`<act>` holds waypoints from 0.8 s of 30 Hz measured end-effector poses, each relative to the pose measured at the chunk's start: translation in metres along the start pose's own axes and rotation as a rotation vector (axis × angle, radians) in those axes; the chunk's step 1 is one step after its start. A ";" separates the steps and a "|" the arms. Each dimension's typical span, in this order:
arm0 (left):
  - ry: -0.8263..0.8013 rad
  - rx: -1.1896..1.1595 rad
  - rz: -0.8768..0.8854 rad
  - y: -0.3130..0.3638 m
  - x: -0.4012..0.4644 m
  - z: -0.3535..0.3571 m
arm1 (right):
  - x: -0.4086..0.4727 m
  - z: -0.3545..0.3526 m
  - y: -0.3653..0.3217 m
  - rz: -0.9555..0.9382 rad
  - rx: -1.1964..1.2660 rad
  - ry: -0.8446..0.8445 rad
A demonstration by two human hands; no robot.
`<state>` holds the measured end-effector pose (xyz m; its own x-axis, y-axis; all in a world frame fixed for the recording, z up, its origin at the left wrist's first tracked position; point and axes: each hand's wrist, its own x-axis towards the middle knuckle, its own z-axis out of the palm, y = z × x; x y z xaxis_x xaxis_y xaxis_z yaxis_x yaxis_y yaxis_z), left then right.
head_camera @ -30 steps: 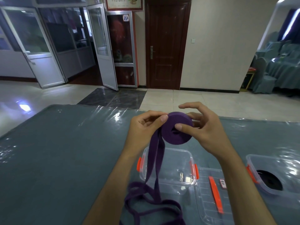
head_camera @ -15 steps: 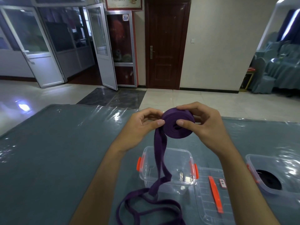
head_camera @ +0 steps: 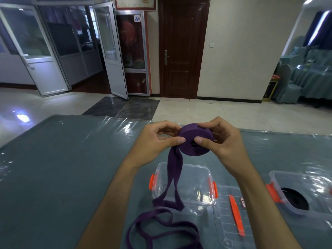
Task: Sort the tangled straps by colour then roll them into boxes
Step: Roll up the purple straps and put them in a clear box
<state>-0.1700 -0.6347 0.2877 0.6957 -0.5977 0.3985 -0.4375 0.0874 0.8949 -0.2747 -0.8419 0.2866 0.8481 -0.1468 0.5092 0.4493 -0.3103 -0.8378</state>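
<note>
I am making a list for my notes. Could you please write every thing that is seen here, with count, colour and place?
purple strap: one, purple, roll held above the table, loose tail hanging to the near edge
empty box: one, clear with orange latches, under the roll
lid: one, clear with orange handle, right of the empty box
box with black roll: one, clear, far right
table: one, grey-blue cover under clear plastic
left hand: pinches the strap
right hand: grips the roll

One purple strap (head_camera: 175, 178), two clear boxes (head_camera: 181, 184) (head_camera: 303, 194), one loose lid (head_camera: 231, 221), and apparently one black roll (head_camera: 294, 199).
</note>
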 end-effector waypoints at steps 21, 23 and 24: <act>0.100 -0.084 0.117 -0.012 -0.008 0.024 | -0.008 -0.012 0.000 0.181 0.054 -0.132; 0.102 -0.159 0.075 -0.014 -0.010 0.028 | -0.007 -0.016 -0.007 0.126 0.019 -0.124; 0.089 -0.185 0.051 -0.014 -0.010 0.028 | -0.007 -0.016 -0.009 0.098 0.017 -0.106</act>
<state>-0.1868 -0.6520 0.2654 0.7263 -0.5172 0.4528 -0.3666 0.2657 0.8916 -0.2894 -0.8537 0.2932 0.9127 -0.0758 0.4016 0.3665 -0.2828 -0.8864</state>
